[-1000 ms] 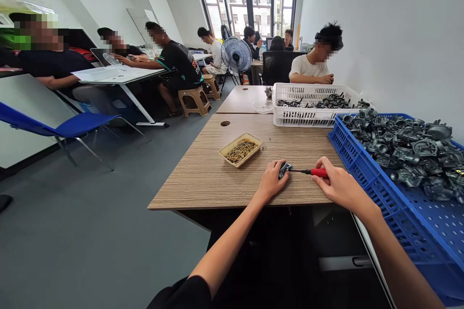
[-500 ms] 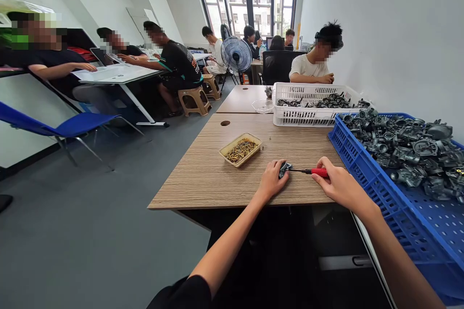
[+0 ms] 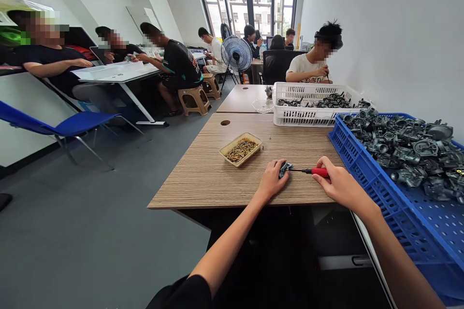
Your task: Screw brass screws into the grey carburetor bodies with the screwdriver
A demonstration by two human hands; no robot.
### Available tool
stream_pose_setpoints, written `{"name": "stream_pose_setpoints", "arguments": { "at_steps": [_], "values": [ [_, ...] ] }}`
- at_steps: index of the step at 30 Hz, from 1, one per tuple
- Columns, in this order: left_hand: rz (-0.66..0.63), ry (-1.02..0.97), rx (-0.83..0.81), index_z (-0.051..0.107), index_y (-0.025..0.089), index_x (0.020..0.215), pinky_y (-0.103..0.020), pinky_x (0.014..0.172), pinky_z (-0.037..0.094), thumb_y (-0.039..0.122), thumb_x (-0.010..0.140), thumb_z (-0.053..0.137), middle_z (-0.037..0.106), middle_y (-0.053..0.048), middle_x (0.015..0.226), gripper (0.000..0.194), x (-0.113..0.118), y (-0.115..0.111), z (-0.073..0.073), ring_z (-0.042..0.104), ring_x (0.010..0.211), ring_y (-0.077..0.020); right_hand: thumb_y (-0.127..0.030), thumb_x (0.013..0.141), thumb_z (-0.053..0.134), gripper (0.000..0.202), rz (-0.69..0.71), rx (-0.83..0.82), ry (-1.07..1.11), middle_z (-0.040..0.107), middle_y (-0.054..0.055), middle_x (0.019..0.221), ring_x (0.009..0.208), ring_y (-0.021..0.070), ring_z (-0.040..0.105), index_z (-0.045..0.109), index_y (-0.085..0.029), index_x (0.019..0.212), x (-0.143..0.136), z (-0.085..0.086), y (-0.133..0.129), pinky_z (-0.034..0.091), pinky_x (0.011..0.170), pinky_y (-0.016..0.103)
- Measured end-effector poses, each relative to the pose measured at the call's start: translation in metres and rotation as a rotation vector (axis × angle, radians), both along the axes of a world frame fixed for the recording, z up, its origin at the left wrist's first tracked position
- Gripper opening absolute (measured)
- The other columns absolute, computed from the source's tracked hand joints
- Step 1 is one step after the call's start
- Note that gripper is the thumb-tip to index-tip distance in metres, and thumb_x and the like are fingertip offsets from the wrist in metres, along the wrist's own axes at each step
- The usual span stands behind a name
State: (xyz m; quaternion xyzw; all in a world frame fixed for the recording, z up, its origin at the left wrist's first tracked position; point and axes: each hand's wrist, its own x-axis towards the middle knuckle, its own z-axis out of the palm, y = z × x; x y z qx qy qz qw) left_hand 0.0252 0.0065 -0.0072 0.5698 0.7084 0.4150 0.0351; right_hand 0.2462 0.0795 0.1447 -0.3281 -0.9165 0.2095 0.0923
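My left hand (image 3: 272, 178) holds a small grey metal part (image 3: 284, 169) down on the wood-grain table (image 3: 203, 174). In my right hand (image 3: 335, 181) is a screwdriver (image 3: 319, 172) with a red handle, lying nearly level, its shaft pointing left and its tip at the metal part. The exact contact of the tip is too small to make out. Beyond my left hand stands a cream tray (image 3: 235, 163) of brass-coloured screws (image 3: 241, 150), with a few loose small pieces to its right.
A blue crate (image 3: 384, 203) heaped with metal parts (image 3: 416, 147) stands at the right. Behind is a white basket (image 3: 308, 118) of dark parts, with a person (image 3: 308, 67) beyond it. A clear dish (image 3: 262, 105) lies left of the basket. Others sit at tables further off.
My hands, the metal part and the screwdriver look unmoved. The person behind the white basket has raised a hand holding a thin dark tool.
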Motion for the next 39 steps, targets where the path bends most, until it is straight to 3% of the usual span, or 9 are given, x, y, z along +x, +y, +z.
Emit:
{"name": "stream_pose_setpoints", "arguments": {
  "at_steps": [6,16,39],
  "values": [
    [0.008,0.002,0.0,0.056,0.024,0.136,-0.044,0.105,0.05,0.026,0.095,0.059,0.065,-0.009,0.125,0.041,0.0,0.0001,-0.0005,0.059,0.121,-0.0275,-0.044,0.1,0.047,0.017,-0.047,0.033,-0.053,0.071,0.003,0.087,0.08,0.0253,0.069,0.043,-0.028,0.099,-0.0009,0.001,-0.0007,0.04,0.067,0.029],
    [0.005,0.0,-0.001,0.056,0.024,0.136,-0.044,0.105,0.05,0.027,0.096,0.058,0.065,-0.009,0.127,0.041,-0.0008,-0.0002,-0.0008,0.059,0.121,-0.0276,-0.037,0.098,0.051,0.012,-0.007,0.022,-0.005,0.073,0.004,0.094,0.082,0.0239,0.069,0.047,-0.027,0.103,0.0,0.0021,-0.0022,0.041,0.067,0.029],
    [0.007,0.009,-0.008,0.055,0.023,0.136,-0.043,0.104,0.05,0.027,0.094,0.06,0.064,-0.009,0.127,0.042,-0.0004,-0.0002,0.0,0.059,0.119,-0.0278,-0.04,0.098,0.051,0.014,-0.006,0.006,0.033,0.072,0.003,0.085,0.075,0.0236,0.068,0.047,-0.027,0.101,0.0001,-0.0035,0.0028,0.043,0.069,0.03]
  ]
}}
